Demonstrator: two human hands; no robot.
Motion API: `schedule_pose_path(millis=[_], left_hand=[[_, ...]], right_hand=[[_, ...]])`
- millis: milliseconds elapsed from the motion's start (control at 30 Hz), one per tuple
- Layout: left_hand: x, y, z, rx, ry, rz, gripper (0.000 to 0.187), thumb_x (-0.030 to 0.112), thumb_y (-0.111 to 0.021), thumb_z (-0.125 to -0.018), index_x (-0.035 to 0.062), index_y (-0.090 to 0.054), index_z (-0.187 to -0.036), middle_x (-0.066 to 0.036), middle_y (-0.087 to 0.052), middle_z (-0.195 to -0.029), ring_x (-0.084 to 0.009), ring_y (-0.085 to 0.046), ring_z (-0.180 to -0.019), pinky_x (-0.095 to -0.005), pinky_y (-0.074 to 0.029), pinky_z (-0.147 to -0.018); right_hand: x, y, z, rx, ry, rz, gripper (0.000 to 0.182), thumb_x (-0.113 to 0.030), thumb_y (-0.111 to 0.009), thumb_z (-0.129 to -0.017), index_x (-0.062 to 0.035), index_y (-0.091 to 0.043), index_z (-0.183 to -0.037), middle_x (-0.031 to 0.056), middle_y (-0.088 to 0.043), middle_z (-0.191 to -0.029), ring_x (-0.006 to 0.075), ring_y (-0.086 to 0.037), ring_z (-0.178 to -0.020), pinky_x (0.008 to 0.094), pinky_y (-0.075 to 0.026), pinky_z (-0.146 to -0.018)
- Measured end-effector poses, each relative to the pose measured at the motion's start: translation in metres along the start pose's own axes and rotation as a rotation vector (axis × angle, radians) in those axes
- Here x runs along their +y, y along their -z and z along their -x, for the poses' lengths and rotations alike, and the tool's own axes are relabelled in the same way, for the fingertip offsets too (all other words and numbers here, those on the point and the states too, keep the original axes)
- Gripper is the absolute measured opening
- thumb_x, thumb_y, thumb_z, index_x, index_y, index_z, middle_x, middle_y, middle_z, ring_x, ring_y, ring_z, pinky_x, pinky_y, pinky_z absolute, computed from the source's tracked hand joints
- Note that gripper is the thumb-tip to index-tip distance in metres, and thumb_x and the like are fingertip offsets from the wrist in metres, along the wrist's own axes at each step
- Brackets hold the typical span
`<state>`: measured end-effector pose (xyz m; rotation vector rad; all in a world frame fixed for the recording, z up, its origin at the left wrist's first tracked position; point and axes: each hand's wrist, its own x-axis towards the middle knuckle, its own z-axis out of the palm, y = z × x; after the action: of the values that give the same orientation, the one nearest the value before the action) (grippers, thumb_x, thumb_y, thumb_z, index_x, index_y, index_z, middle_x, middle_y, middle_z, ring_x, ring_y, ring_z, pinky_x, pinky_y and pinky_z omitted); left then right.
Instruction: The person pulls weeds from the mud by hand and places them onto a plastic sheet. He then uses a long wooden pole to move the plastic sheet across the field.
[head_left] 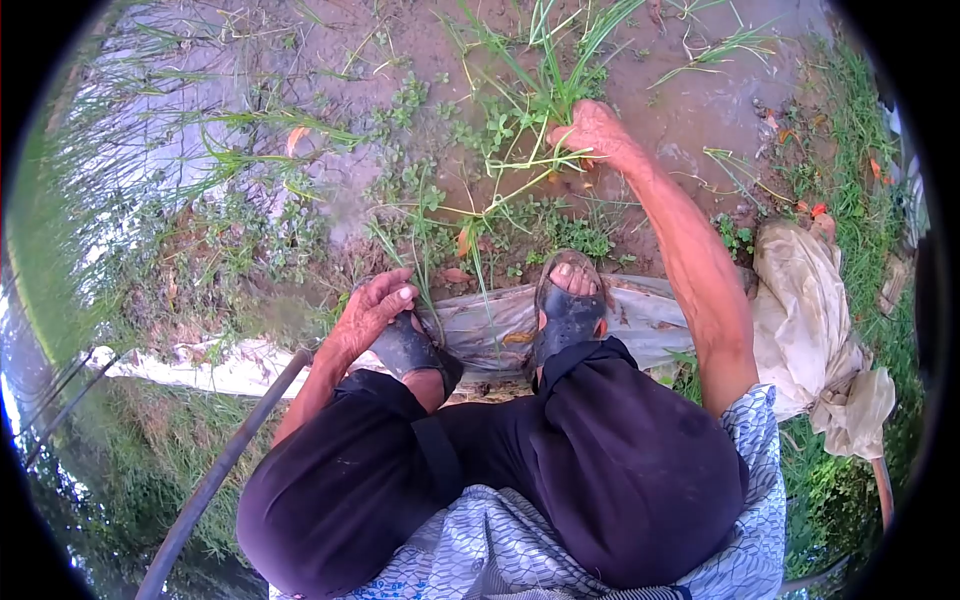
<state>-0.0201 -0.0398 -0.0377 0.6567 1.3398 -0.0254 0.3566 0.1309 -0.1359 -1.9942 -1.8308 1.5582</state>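
My right hand [595, 135] is closed around the base of a clump of long green grass [552, 85] at the edge of the muddy water. Its blades fan out upward, and some thin stems [500, 205] trail down to the left over the mud. My left hand [375, 310] hangs over my left sandal [405, 345], its fingers loosely bent and apart, with nothing visible in them. A few grass blades [424, 270] rise just right of it. The right sandal [568, 310] stands on a pale plastic sheet.
The plastic sheet [650, 320] runs along the bank under my feet. At right lies a bunched, dirty white sack [800, 310]. A wooden pole [225, 470] slants at lower left. Small weeds [410, 100] and fallen leaves dot the wet mud.
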Motion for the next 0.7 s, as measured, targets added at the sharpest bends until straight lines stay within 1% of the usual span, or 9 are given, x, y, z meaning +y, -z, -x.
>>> schedule_pose_path(millis=[100, 200, 300, 400, 433, 467, 533, 567, 700], left_hand=[[0.001, 0.000, 0.003, 0.013, 0.007, 0.008, 0.064, 0.042, -0.059, -0.093, 0.0019, -0.043, -0.140, -0.010, -0.063, -0.119, -0.0172, -0.056, -0.104, -0.0319, -0.044, -0.089], [-0.001, 0.000, 0.002, 0.012, 0.008, 0.024, 0.063, 0.041, -0.058, -0.094, 0.0019, -0.043, -0.140, -0.010, -0.063, -0.118, -0.0172, -0.056, -0.104, -0.0319, -0.045, -0.089], [-0.002, 0.001, -0.001, 0.001, 0.013, 0.023, 0.062, 0.040, -0.059, -0.094, 0.0017, -0.043, -0.140, -0.010, -0.063, -0.118, -0.0174, -0.057, -0.104, -0.0322, -0.045, -0.089], [-0.002, 0.002, -0.004, -0.013, 0.028, -0.008, 0.062, 0.040, -0.059, -0.093, 0.0015, -0.043, -0.140, -0.010, -0.063, -0.118, -0.0177, -0.057, -0.104, -0.0325, -0.045, -0.089], [-0.001, 0.001, -0.004, -0.010, 0.027, -0.007, 0.062, 0.039, -0.059, -0.093, 0.0015, -0.043, -0.140, -0.010, -0.063, -0.118, -0.0183, -0.058, -0.103, -0.0326, -0.045, -0.089], [-0.001, 0.000, -0.003, -0.005, 0.025, -0.009, 0.062, 0.040, -0.059, -0.093, 0.0015, -0.043, -0.140, -0.010, -0.063, -0.118, -0.0182, -0.058, -0.103, -0.0325, -0.045, -0.088], [0.000, 0.000, -0.003, 0.000, 0.022, -0.015, 0.062, 0.040, -0.059, -0.093, 0.0016, -0.043, -0.140, -0.010, -0.063, -0.118, -0.0179, -0.058, -0.102, -0.0322, -0.045, -0.087], [0.000, 0.000, -0.004, -0.004, 0.020, -0.023, 0.063, 0.040, -0.059, -0.093, 0.0016, -0.043, -0.140, -0.009, -0.063, -0.118, -0.0174, -0.058, -0.101, -0.0319, -0.045, -0.086], [-0.002, 0.002, -0.004, -0.008, 0.016, -0.045, 0.064, 0.042, -0.058, -0.093, 0.0015, -0.043, -0.140, -0.009, -0.062, -0.119, -0.0151, -0.058, -0.098, -0.0301, -0.044, -0.081]], right_hand=[[0.024, 0.002, -0.004, 0.360, -0.070, 0.007, 0.055, -0.048, -0.068, -0.076, 0.0044, -0.060, -0.064, 0.0132, -0.056, -0.054, 0.0242, -0.058, -0.055, 0.0415, -0.047, -0.057], [0.048, 0.025, 0.014, 0.469, -0.271, -0.262, 0.056, -0.050, -0.068, -0.077, 0.0047, -0.063, -0.069, 0.0156, -0.060, -0.059, 0.0260, -0.060, -0.060, 0.0428, -0.047, -0.059], [0.045, 0.034, 0.046, 0.364, -0.212, -0.140, 0.052, -0.048, -0.068, -0.078, 0.0035, -0.065, -0.071, 0.0182, -0.064, -0.065, 0.0312, -0.065, -0.065, 0.0444, -0.049, -0.064], [0.058, 0.024, 0.051, 0.330, -0.408, 0.145, 0.045, -0.044, -0.067, -0.080, 0.0006, -0.069, -0.078, 0.0197, -0.066, -0.066, 0.0366, -0.067, -0.071, 0.0461, -0.051, -0.069], [0.059, 0.019, 0.053, 0.307, -0.405, 0.208, 0.038, -0.036, -0.070, -0.079, -0.0021, -0.069, -0.096, 0.0202, -0.068, -0.084, 0.0389, -0.065, -0.086, 0.0470, -0.051, -0.077], [0.061, 0.013, 0.056, 0.351, -0.264, 0.178, 0.039, -0.034, -0.071, -0.078, -0.0040, -0.067, -0.103, 0.0194, -0.067, -0.090, 0.0383, -0.064, -0.090, 0.0466, -0.050, -0.079], [0.060, -0.002, 0.061, 0.434, 0.014, 0.119, 0.049, -0.030, -0.073, -0.076, -0.0078, -0.061, -0.118, 0.0176, -0.064, -0.102, 0.0371, -0.062, -0.099, 0.0458, -0.049, -0.083], [0.059, -0.009, 0.056, 0.420, 0.023, 0.210, 0.061, -0.024, -0.075, -0.074, -0.0137, -0.052, -0.130, 0.0152, -0.057, -0.112, 0.0344, -0.058, -0.107, 0.0457, -0.049, -0.087], [0.031, -0.023, 0.047, 0.402, -0.090, 0.329, 0.051, -0.019, -0.074, -0.075, -0.0125, -0.057, -0.123, 0.0144, -0.057, -0.112, 0.0360, -0.062, -0.100, 0.0479, -0.050, -0.083]])
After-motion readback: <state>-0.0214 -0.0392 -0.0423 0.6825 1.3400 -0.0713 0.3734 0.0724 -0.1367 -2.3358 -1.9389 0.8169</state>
